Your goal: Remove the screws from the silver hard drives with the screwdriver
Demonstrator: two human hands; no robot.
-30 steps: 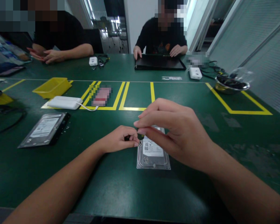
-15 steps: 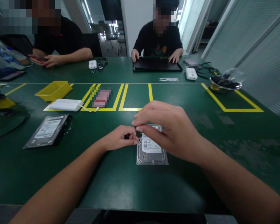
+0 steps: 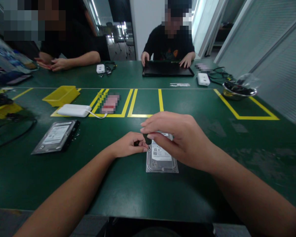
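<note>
Both hands meet over the near-centre of the green worktop (image 3: 128,194). Left hand (image 3: 128,146) is curled shut, fingertips pinching a small dark part (image 3: 136,143) right at the upper left corner of a silver hard drive (image 3: 161,159). What the part is, cannot tell, too small and mostly hidden. Right hand (image 3: 180,140) arches over the top half of the drive, fingers bent down and gathered, fingertips (image 3: 150,135) close to the left hand's; whether they clamp on anything, cannot tell. Drive lies flat, label side up, lower half visible, upper edge covered by the right hand.

Second hard drive (image 3: 56,135) lies flat well to the left, with a dark piece along its right edge. Beyond it a white box (image 3: 72,110) with a white cable, then a yellow tray (image 3: 61,95). Yellow tape lines (image 3: 132,102) mark boxes across mid-worktop. Black cable (image 3: 12,135) loops at far left. Metal bowl (image 3: 238,90) with dark contents at far right.

Far side: one person with both hands on a black flat device (image 3: 167,69), another person at left with hands together on the worktop. Small white adapter (image 3: 203,79) sits right of the black device, another white adapter (image 3: 100,68) to its left.
</note>
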